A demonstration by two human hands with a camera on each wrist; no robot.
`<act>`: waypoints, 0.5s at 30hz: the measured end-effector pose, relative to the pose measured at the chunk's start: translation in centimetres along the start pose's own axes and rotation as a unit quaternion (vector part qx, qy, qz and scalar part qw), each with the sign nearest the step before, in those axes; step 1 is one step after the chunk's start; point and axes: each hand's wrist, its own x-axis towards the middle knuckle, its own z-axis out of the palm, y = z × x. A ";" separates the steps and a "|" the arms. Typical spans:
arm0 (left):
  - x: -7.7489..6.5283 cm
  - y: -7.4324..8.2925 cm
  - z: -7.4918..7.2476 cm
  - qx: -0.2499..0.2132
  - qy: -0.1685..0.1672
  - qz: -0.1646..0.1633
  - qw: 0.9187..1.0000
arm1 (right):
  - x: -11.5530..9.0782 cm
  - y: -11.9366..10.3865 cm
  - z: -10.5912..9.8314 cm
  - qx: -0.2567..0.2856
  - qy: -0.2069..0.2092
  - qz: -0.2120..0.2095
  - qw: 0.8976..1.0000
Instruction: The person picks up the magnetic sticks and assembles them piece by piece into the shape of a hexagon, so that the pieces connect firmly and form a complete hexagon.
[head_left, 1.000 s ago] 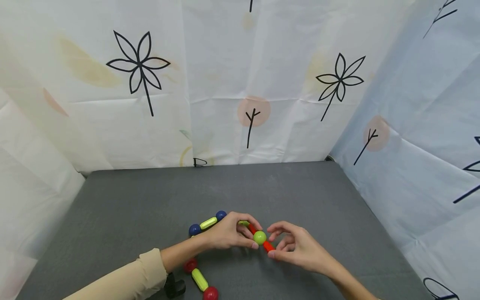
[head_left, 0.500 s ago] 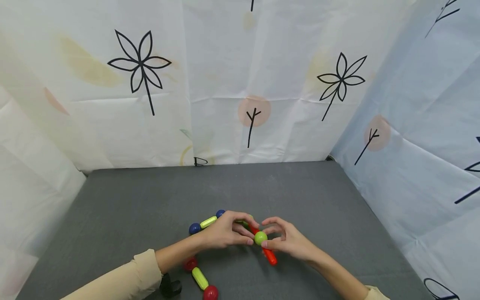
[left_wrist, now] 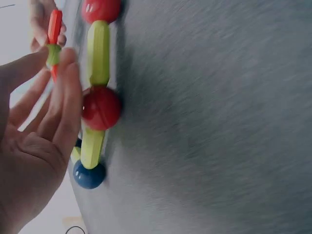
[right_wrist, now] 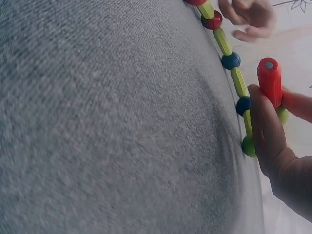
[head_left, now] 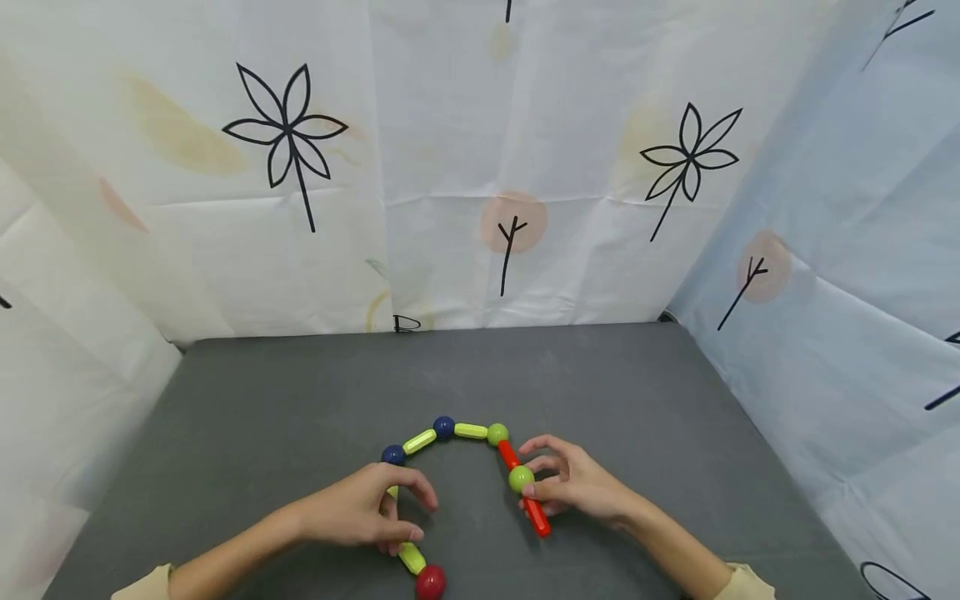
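Note:
A chain of coloured balls and rods curves like an arch on the grey table. At its right end my right hand [head_left: 581,487] pinches a light green ball [head_left: 521,479] between thumb and fingers. One red rod [head_left: 507,454] joins this ball to another green ball [head_left: 497,434]; a second red rod [head_left: 537,518] points toward me, its end showing a small metal disc [right_wrist: 269,66] in the right wrist view. My left hand [head_left: 363,504] hovers over the chain's left side, fingers loosely bent, holding nothing. It hides a red ball [left_wrist: 101,108] from the head view.
Two blue balls [head_left: 444,427] and several yellow-green rods [head_left: 420,442] form the far part of the chain. A red ball [head_left: 431,582] ends its near left side. White patterned cloth [head_left: 450,167] stands behind the grey table [head_left: 600,375] and at both sides.
My left hand has left the red rod by the held green ball and moved left and nearer to me. My right hand has shifted from the outer red rod to the green ball.

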 end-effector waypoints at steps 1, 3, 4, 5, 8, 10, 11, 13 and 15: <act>-0.5 -0.1 0.2 -0.004 -0.007 -0.004 1.000 | 0.0 0.0 0.0 0.000 0.003 -0.001 1.000; -1.2 -0.5 0.7 -0.019 -0.015 -0.013 1.000 | 0.1 0.1 0.0 -0.002 0.010 -0.003 1.000; -1.4 -0.7 0.9 -0.022 -0.017 -0.016 0.999 | 0.2 0.1 0.1 -0.003 0.015 -0.005 1.000; -1.5 -0.9 1.2 -0.026 -0.017 -0.020 0.999 | 0.2 0.1 0.1 -0.007 0.021 -0.008 1.000; -1.6 -1.5 2.2 -0.041 -0.012 -0.024 0.999 | 0.5 0.1 0.3 -0.011 0.040 -0.014 0.999; -1.4 -1.8 2.8 -0.053 -0.008 -0.025 0.998 | 0.7 0.2 0.5 -0.008 0.047 -0.016 0.999; -1.2 -1.8 3.1 -0.063 -0.005 -0.027 0.998 | 0.9 0.2 0.6 -0.005 0.050 -0.017 0.999; -0.6 -1.8 3.7 -0.079 -0.001 -0.036 0.996 | 1.2 0.3 0.8 0.005 0.051 -0.022 0.998; 0.1 -1.6 4.2 -0.093 0.005 -0.048 0.994 | 1.6 0.4 1.0 0.012 0.052 -0.028 0.998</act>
